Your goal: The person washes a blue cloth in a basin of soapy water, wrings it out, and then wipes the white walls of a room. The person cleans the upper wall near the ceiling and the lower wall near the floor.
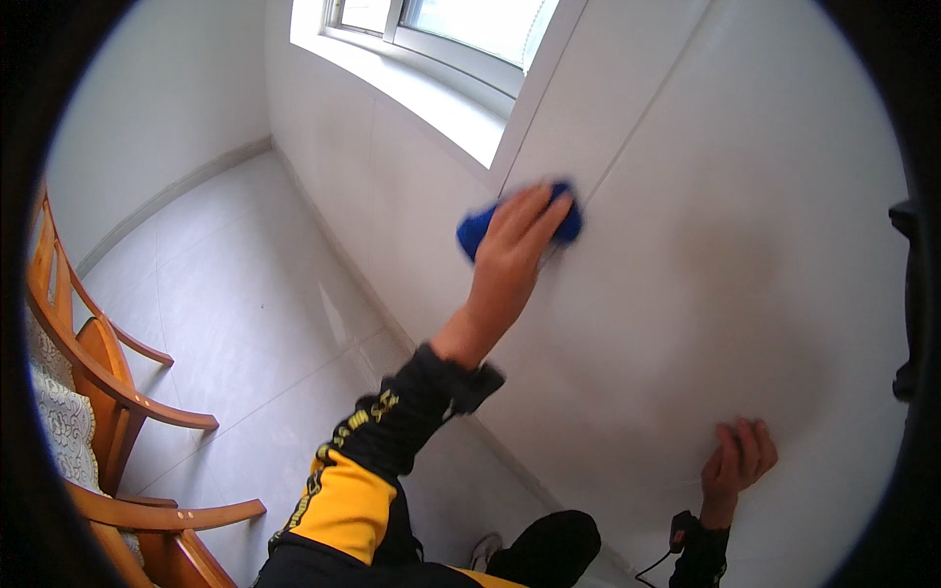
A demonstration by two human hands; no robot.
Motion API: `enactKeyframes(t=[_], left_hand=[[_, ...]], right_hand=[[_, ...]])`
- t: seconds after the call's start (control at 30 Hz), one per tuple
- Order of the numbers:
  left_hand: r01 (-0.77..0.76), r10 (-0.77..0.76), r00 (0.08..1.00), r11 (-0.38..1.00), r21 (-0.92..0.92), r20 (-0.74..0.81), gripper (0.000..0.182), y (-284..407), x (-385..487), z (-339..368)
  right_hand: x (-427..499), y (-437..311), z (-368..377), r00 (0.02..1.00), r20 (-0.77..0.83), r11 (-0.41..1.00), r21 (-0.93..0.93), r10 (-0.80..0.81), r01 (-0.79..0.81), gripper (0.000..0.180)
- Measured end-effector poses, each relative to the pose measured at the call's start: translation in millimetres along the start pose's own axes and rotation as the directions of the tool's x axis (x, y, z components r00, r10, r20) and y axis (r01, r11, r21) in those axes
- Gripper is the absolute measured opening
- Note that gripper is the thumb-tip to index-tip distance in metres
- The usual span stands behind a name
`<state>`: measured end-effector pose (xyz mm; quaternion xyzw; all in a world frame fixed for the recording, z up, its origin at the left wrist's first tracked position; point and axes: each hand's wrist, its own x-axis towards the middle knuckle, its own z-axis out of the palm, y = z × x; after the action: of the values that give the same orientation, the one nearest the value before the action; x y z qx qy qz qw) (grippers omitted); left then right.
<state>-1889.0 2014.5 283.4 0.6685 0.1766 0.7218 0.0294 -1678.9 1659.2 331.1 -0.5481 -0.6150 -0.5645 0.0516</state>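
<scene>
Below the corner of the window, my left hand (514,235) presses a blue cloth (476,229) against the white wall panel (625,309). The cloth shows on both sides of the fingers and is slightly blurred. My right hand (739,459) is at the lower right, close to the same wall, with its fingers bent and no object visible in it. Whether its fingertips touch the wall I cannot tell. A small dark device with a cable (682,531) is beside the right wrist.
Wooden chairs (140,400) with lace-patterned covers line the left side of the tiled floor (279,316). The window sill (412,81) juts above the cloth. A dark object (915,301) is at the right rim. A baseboard runs along the wall's foot.
</scene>
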Motion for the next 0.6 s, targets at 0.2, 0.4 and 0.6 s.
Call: enactKeyframes(t=[0.2,0.4,0.6], left_hand=[[0.43,-0.427,0.897,0.903,-0.005,0.113,0.046,-24,-158,-26],[0.491,-0.5,0.866,0.852,-0.181,-0.004,0.042,-29,-103,-12],[0.504,-0.564,0.807,0.812,-0.296,-0.175,0.039,-8,-35,5]], right_hand=[[1,0,2,1.0,-0.016,1.0,-0.013,-0.012,0.012,0.013],[1,1,1,1.0,0.0,1.0,-0.023,-0.02,0.02,0.013],[-1,1,1,1.0,0.02,0.999,-0.032,-0.017,0.018,0.012]])
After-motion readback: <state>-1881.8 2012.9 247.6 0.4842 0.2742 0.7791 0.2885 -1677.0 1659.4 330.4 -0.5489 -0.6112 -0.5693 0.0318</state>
